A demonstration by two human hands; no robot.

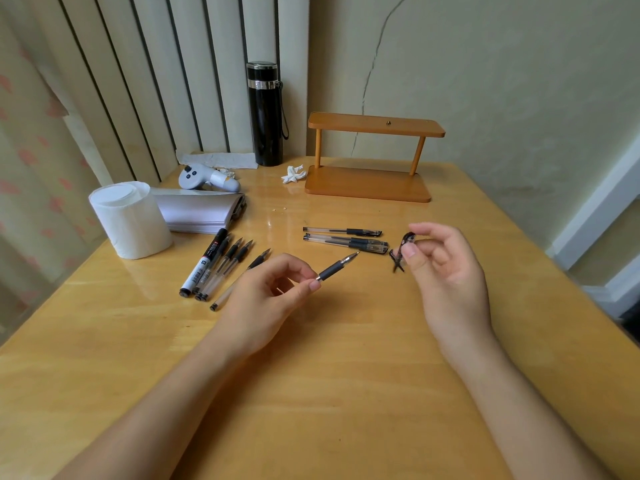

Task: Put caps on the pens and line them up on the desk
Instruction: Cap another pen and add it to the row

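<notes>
My left hand (273,299) grips an uncapped pen (337,267) by its barrel, tip pointing up and right toward my right hand. My right hand (446,268) pinches a clear pen cap (406,241) between thumb and forefinger, a short way right of the tip. Loose caps (396,263) lie on the desk just below that cap. Two capped pens (346,239) lie side by side behind my hands. To the left, several uncapped pens (228,265) and a white marker (204,263) lie in a slanted bunch.
A paper roll (130,220) and a stack of white paper (201,211) sit at the left. Behind them is a grey controller (207,177). A black flask (265,114), a crumpled tissue (293,174) and a wooden shelf (370,183) stand at the back of the desk (329,393).
</notes>
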